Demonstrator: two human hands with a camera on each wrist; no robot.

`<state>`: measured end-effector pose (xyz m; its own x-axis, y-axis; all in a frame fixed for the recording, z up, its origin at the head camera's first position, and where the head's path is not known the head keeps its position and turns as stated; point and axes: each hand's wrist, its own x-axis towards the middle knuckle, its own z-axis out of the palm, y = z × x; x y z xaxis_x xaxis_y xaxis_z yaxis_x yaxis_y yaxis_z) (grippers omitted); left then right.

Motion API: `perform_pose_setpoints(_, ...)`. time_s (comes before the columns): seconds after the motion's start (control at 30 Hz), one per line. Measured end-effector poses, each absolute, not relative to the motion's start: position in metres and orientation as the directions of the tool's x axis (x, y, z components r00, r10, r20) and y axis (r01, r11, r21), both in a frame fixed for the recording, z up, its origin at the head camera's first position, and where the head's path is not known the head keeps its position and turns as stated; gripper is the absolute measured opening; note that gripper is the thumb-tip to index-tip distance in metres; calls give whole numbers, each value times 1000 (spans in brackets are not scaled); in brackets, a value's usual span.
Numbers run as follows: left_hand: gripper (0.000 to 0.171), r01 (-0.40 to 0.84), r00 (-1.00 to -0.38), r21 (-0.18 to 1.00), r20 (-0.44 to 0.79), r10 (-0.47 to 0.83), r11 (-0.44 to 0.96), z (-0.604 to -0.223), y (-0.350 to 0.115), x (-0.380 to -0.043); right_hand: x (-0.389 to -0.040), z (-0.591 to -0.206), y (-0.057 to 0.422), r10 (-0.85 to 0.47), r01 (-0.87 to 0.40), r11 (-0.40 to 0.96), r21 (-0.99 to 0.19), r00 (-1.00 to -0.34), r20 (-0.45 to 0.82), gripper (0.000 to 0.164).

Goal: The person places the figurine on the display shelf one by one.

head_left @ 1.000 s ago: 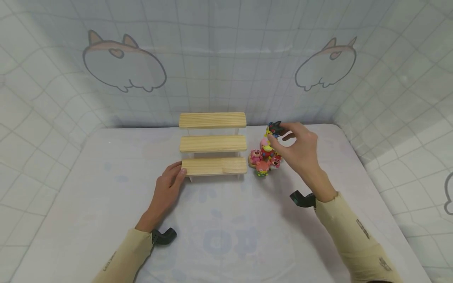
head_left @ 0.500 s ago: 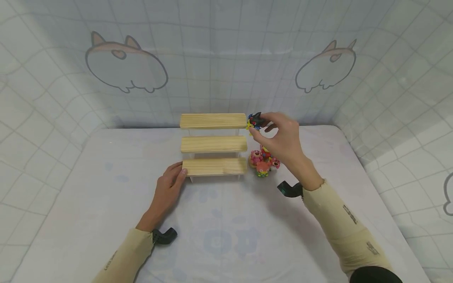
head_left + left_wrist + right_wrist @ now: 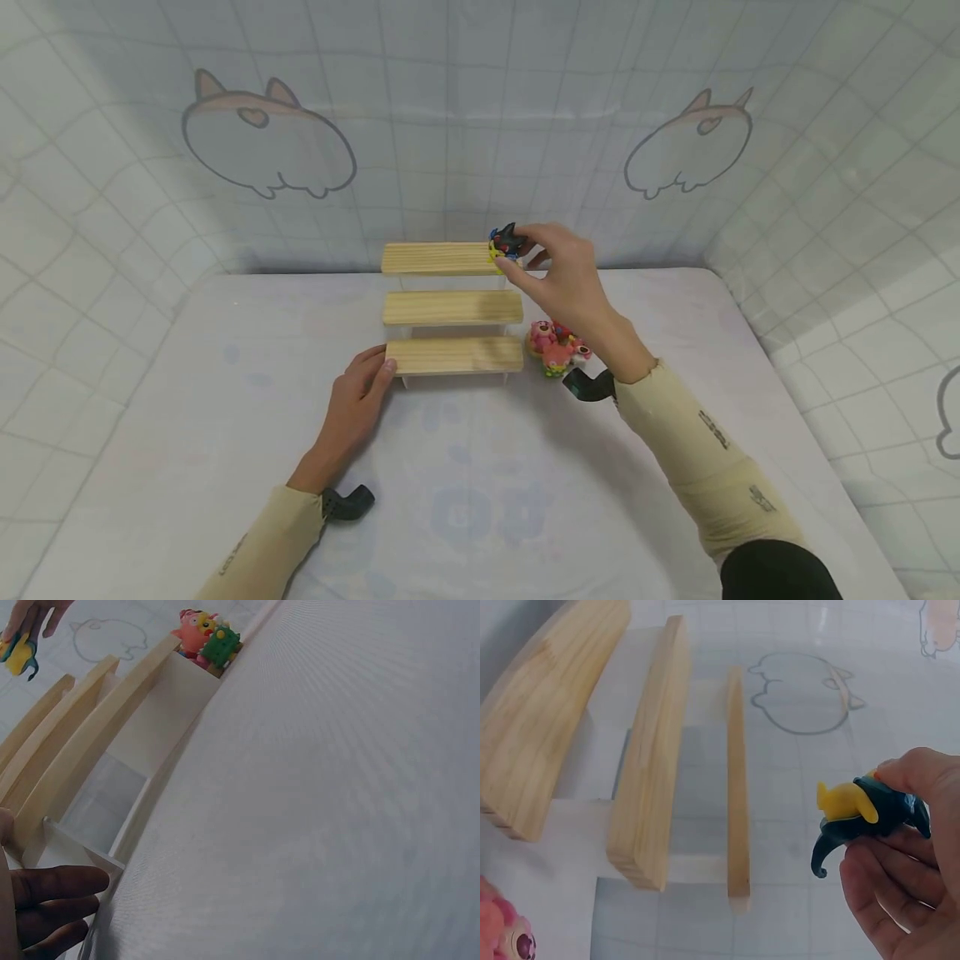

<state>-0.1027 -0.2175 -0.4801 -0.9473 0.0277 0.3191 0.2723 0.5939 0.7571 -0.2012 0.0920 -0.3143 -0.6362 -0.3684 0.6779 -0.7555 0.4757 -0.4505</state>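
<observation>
R hand (image 3: 564, 271) pinches fig. (image 3: 506, 242) nr top plank (image 3: 435, 258); L hand (image 3: 356, 407) holds btm plank (image 3: 456, 356) edge.

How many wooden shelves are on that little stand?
3: the top shelf at the back, the middle shelf, and the bottom shelf in front, touched by the left hand.

Left hand (image 3: 49, 913) at wooden rack (image 3: 96, 741), near end; colourful figures (image 3: 219, 646) beyond
</observation>
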Motion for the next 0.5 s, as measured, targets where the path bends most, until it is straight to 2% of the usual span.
perform_pose_setpoints(0.5,39,299,-938,754,344,35,585,-478,-217,-102,-213,-313,53,-480,-717,449,-534,-697,533,39)
